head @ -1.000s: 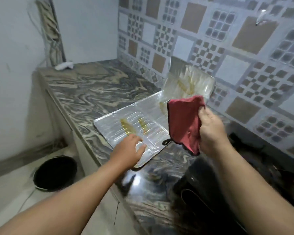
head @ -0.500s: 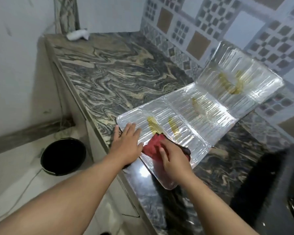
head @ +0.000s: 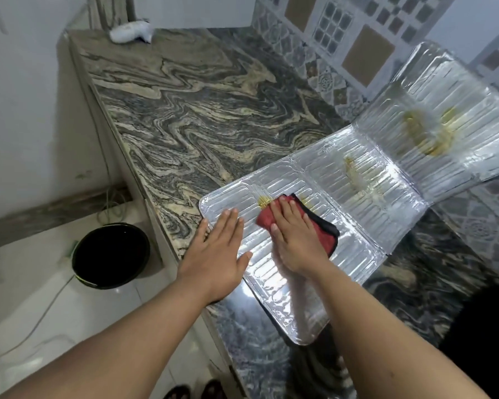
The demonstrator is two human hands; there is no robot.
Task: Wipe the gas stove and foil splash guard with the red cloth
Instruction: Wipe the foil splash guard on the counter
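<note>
From my head camera, looking down: my right hand (head: 296, 237) lies flat on the red cloth (head: 326, 230), fingers (head: 285, 210) stretched together on top of it, pressing rather than gripping, so the cloth rubs against the ribbed metal. The cloth sits on the nearest panel of the foil splash guard (head: 386, 214), its front edge at a yellow greasy smear (head: 264, 200), which I judge to be what I am working on.

My left hand (head: 216, 249) is spread open, palm down, fingers wide and holding nothing. It rests across the panel's left edge, partly on the bench (head: 185, 110), and I judge it is there to pin the light foil so it does not slide or buckle under the wiping.

The guard lies opened out across the marbled bench. Two panels look flat; the far panel (head: 444, 116) tilts up against the tiled wall (head: 366, 50). More yellow stains show on the middle panel (head: 353, 174) and the far one, so I reckon most of the guard is not yet clean.

The gas stove is only a dark blurred shape at the lower right, too unclear to describe. A black bucket (head: 111, 254) stands on the floor (head: 26, 283) beside the bench.
</note>
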